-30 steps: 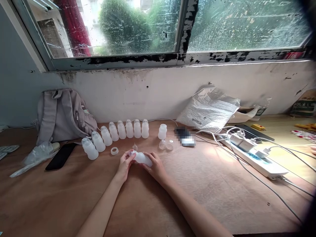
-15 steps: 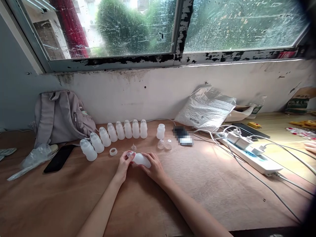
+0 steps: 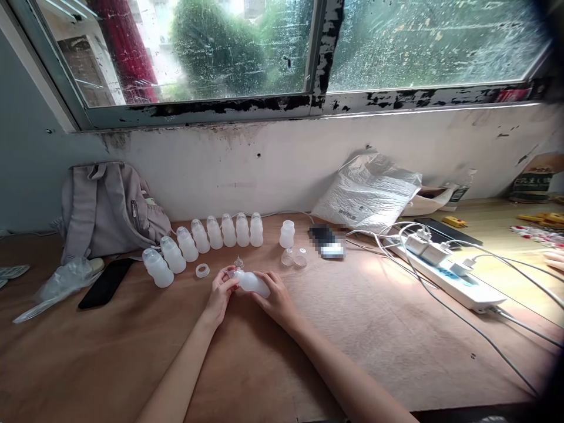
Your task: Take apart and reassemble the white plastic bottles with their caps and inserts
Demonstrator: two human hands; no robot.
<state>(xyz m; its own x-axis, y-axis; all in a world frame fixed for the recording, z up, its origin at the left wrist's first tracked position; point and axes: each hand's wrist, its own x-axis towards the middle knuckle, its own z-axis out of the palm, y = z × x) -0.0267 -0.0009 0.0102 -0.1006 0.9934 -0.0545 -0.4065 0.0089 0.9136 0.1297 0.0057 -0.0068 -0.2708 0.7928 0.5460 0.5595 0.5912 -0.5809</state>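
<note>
A frosted white baby bottle (image 3: pixel 252 284) lies sideways between my two hands, tilted above the table. My right hand (image 3: pixel 274 295) is closed round its base end. At the other end, my left hand (image 3: pixel 223 289) pinches the clear top of the bottle; the fingers partly hide it. Just beyond the bottle sits a clear nipple (image 3: pixel 238 262) on the table. A white screw ring (image 3: pixel 202 271) lies to the left of it. Two clear round caps (image 3: pixel 293 258) rest to the right, in front of an upright bottle without a top (image 3: pixel 286 234).
Several capped baby bottles (image 3: pixel 214 232) stand in a curved row at the back left. A grey backpack (image 3: pixel 110 205), a black phone (image 3: pixel 106 284) and a plastic bag (image 3: pixel 70 282) are further left. Right stand a silvery bag (image 3: pixel 368 191) and a power strip (image 3: pixel 458 282) with trailing cables.
My left fingers have shifted slightly at the bottle's top end. The bottle and my right hand stay almost in the same place.
</note>
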